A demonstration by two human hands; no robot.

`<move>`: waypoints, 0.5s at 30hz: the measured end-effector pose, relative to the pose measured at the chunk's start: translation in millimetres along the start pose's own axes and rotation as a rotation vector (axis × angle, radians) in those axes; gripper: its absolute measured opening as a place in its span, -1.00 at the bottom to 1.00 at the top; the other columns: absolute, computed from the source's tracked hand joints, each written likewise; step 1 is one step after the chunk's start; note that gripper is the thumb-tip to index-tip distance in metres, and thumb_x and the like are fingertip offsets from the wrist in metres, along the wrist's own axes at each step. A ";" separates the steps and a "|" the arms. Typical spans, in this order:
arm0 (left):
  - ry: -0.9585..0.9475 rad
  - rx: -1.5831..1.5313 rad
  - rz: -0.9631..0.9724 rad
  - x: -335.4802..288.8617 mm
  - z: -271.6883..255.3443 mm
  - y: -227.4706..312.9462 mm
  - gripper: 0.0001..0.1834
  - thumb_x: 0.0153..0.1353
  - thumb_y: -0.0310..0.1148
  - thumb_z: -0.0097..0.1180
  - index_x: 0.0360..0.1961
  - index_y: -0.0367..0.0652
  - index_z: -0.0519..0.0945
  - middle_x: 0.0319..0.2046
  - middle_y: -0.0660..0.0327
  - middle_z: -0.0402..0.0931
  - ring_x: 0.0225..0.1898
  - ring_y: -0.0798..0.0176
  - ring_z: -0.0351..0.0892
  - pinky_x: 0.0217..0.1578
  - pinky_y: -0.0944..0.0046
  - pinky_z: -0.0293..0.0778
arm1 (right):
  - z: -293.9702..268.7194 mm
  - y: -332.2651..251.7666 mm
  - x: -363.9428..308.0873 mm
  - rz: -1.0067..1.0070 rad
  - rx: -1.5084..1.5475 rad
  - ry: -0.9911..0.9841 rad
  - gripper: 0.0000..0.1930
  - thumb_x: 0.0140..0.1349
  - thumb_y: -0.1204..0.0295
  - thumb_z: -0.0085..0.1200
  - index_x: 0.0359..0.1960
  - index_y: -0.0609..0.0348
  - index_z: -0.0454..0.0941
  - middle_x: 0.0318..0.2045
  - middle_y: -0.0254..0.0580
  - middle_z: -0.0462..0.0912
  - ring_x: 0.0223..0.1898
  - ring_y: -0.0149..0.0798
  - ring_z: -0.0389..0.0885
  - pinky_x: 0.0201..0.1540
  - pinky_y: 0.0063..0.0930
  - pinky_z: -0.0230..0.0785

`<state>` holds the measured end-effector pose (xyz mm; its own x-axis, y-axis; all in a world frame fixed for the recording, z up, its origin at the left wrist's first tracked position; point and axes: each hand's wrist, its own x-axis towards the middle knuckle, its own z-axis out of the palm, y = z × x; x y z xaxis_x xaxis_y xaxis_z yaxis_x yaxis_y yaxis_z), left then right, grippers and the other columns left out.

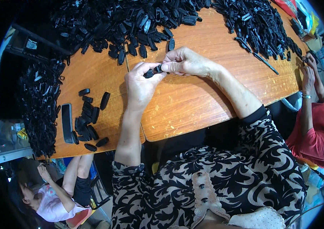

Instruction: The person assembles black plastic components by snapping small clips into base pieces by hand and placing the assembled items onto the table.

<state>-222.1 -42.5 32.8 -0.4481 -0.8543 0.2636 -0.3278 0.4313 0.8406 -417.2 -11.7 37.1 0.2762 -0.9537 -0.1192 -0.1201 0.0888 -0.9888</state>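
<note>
Left hand [142,84], right hand [186,63]: both clamped on black plastic [148,73], likely steadying it
Black plastic: over counter [192,103], right of phone [67,122]
Loose pieces [87,113]: beside phone, perhaps for easy reach

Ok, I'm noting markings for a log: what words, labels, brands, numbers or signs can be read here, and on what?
No text is readable.
Black pieces in the left hand and right hand: no legible marking.
Pale piece in the right heap: too small to read.
Print on the pink top: too small to read.
Bright plastic, upper right: too blurred.
</note>
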 end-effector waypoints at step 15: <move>-0.003 0.094 0.247 -3.0 -2.7 1.5 -0.76 -0.12 -0.57 0.42 -0.35 -0.22 0.69 -0.49 0.17 0.60 -0.47 0.27 0.60 -0.46 0.31 0.47 | 17.1 -4.6 2.3 -0.036 -0.188 0.081 -0.75 0.21 0.31 0.23 -0.51 0.23 0.69 -0.63 -0.35 0.57 -0.55 -0.52 0.38 -0.47 -0.57 0.18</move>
<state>-218.9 -40.1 34.6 -0.5263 -0.7192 0.4535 -0.2845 0.6516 0.7031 -399.7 -9.4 39.8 0.2068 -0.9760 -0.0686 -0.2893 0.0060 -0.9572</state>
